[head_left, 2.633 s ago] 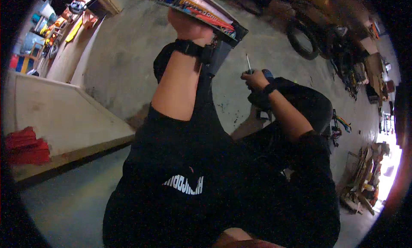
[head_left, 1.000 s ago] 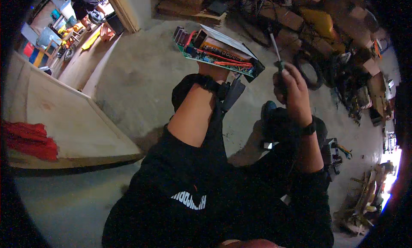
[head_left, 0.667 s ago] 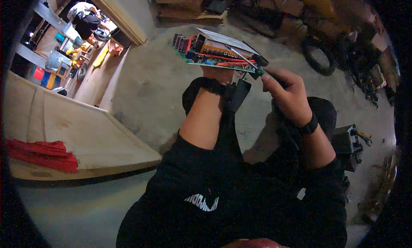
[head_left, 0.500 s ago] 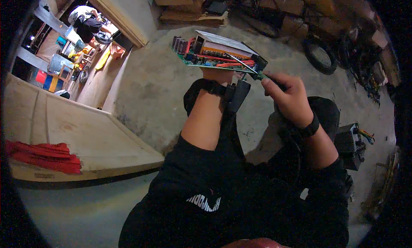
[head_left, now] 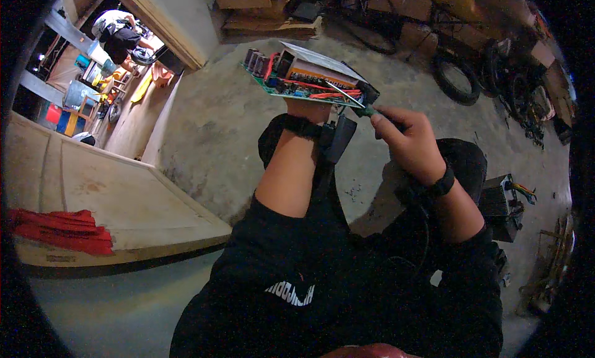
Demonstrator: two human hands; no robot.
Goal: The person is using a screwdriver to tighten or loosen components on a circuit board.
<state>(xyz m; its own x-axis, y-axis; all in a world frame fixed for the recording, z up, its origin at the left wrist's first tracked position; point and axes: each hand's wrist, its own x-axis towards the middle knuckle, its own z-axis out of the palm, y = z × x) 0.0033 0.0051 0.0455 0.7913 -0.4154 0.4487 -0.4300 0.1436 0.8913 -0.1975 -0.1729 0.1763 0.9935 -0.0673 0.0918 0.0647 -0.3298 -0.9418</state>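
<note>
A green circuit board is held up in front of me, carrying tall capacitors, red wires and a pale metal heat-sink plate. My left hand holds it from underneath; the board hides the fingers. A black block-shaped part is by my left wrist, below the board; how it is attached I cannot tell. My right hand is closed round the green handle of a screwdriver. Its thin metal shaft points up and left over the red wires, the tip close to the row of components along the heat sink.
On the floor to the right stands a dark metal box with coloured wires. Tyres and cardboard boxes are piled at the back right. A red cloth lies on a pale panel at left. Through the doorway, a person bends over.
The board and both hands appear slightly further left, as does the whole background. The screwdriver stays laid over the board, its tip near the same components.
</note>
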